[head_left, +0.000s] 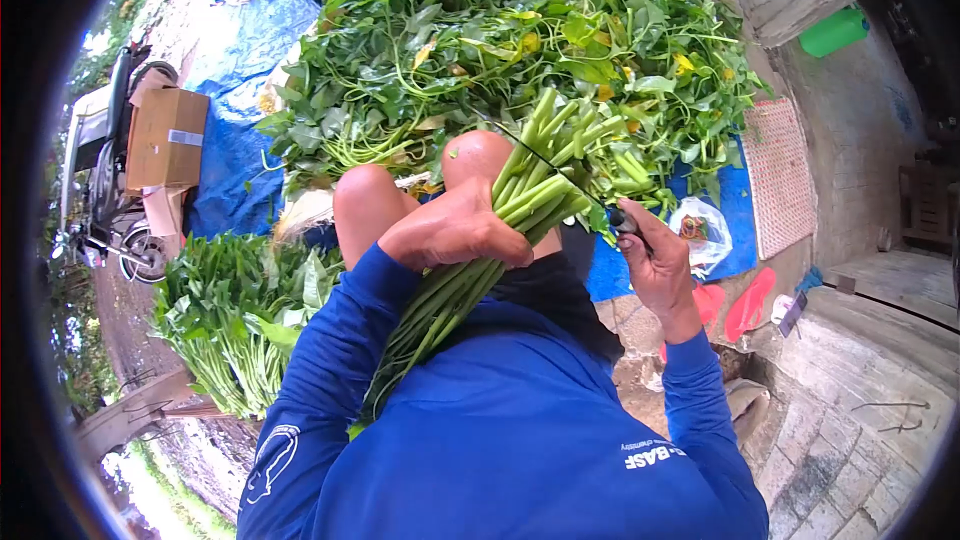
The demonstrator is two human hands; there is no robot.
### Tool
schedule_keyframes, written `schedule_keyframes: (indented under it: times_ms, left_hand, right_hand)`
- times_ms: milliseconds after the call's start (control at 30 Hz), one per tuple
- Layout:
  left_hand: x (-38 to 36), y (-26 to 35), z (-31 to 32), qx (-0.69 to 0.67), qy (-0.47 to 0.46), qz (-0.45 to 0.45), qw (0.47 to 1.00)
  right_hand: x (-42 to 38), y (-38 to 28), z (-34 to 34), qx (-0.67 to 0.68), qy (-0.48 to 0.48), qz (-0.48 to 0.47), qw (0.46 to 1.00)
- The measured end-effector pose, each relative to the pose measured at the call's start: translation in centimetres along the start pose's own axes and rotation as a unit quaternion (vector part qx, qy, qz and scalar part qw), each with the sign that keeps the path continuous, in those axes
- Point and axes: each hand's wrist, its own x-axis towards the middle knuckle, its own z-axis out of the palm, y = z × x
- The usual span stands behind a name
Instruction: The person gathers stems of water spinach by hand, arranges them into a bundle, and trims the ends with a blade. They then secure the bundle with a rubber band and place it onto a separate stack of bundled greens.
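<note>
My left hand (465, 230) is wrapped round a thick bundle of green stems (440, 300), which lies slanting across my lap with its stem ends pointing up and away. My right hand (655, 260) grips the dark handle of a thin-bladed knife (545, 162) at the right of the bundle. The narrow dark blade reaches left across the upper stems. Just beyond my knees a large heap of leafy greens (480, 60) is spread out, with some yellow leaves in it.
Tied-looking leafy bunches (240, 320) stand at the left. A cardboard box (168, 138) sits on a parked vehicle (110, 160). On the right are a clear plastic bag (702, 238), red sandals (748, 305), a perforated mat (778, 175) and a green container (834, 32). Blue tarp (225, 180) lies below the heap.
</note>
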Motion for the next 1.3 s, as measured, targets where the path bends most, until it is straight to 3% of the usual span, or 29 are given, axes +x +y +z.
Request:
schedule_keyframes:
  times_ms: [33, 167, 233, 333, 367, 467, 533, 567, 600, 633, 700, 767, 833, 933, 1000, 1033, 1133, 1167, 1233, 1300]
  left_hand:
    - [-0.5, 1.2, -0.2, -0.035, 0.015, -0.038, 0.999]
    - [-2.9, 2.2, -2.4, -0.114, 0.086, -0.064, 0.988]
    - [-3.2, 1.8, -2.6, -0.096, 0.088, -0.062, 0.990]
    - [-3.8, 2.6, -3.4, -0.026, 0.088, -0.074, 0.993]
    - [-4.5, 3.1, -3.9, 0.006, 0.097, -0.082, 0.992]
    - [-6.9, 1.6, -5.1, -0.111, 0.141, -0.080, 0.981]
    - [-8.8, 3.2, -5.0, -0.179, 0.180, -0.062, 0.965]
    - [-10.1, 3.6, -5.4, -0.206, 0.189, -0.064, 0.958]
    - [-11.5, 3.9, -5.6, -0.235, 0.195, -0.068, 0.950]
    - [-12.9, 4.5, -5.5, -0.252, 0.206, -0.081, 0.942]
    - [-13.9, 4.7, -4.9, -0.279, 0.143, -0.060, 0.948]
    - [-12.6, 3.9, -3.7, -0.256, 0.077, -0.029, 0.963]
    - [-10.8, 0.8, -3.9, -0.267, 0.054, -0.009, 0.962]
    - [-9.6, -2.1, -4.9, -0.326, 0.047, 0.023, 0.944]
    - [-9.0, -2.9, -5.3, -0.341, 0.030, -0.016, 0.940]
    - [-8.6, -3.2, -5.9, -0.336, -0.023, -0.006, 0.942]
    - [-10.0, -2.4, -7.0, -0.280, 0.019, -0.124, 0.952]
    - [-11.0, -2.7, -7.2, -0.179, 0.086, -0.136, 0.971]
    - [-11.4, -3.4, -7.0, -0.010, 0.143, -0.124, 0.982]
    - [-12.4, -2.8, -6.1, 0.135, 0.188, -0.038, 0.972]
  right_hand:
    - [-0.4, 1.5, 0.0, 0.001, 0.002, -0.007, 1.000]
    - [-2.7, 12.5, 1.8, -0.088, 0.035, 0.121, 0.988]
    - [-4.0, 16.0, 3.8, -0.114, 0.060, 0.193, 0.973]
    - [-4.5, 24.0, 7.8, -0.158, 0.097, 0.186, 0.965]
    - [-4.4, 25.5, 8.6, -0.172, 0.083, 0.211, 0.959]
    - [-2.7, 28.2, 10.6, -0.285, 0.016, 0.285, 0.915]
    - [1.9, 23.3, 11.2, -0.208, 0.087, 0.131, 0.966]
    - [5.0, 17.9, 11.2, -0.002, 0.044, 0.185, 0.982]
    - [7.4, 10.6, 11.0, 0.184, -0.006, 0.187, 0.965]
    - [9.2, 3.5, 10.9, 0.278, -0.079, 0.165, 0.943]
    - [10.6, -7.6, 12.4, 0.521, -0.201, 0.051, 0.828]
    - [11.3, -13.4, 13.6, 0.596, -0.239, -0.021, 0.767]
    - [12.7, -15.3, 14.6, 0.553, -0.230, -0.052, 0.799]
    - [12.5, -17.2, 14.4, 0.552, -0.219, 0.033, 0.804]
    - [12.5, -16.1, 15.2, 0.544, -0.201, 0.053, 0.813]
    - [12.5, -16.0, 15.4, 0.543, -0.189, 0.040, 0.817]
    - [13.4, -15.6, 15.8, 0.558, -0.174, 0.013, 0.811]
    - [13.8, -15.7, 15.8, 0.520, -0.158, 0.015, 0.839]
    - [13.8, -15.3, 17.1, 0.577, -0.155, 0.038, 0.801]
    - [14.1, -15.9, 17.5, 0.622, -0.137, 0.063, 0.768]
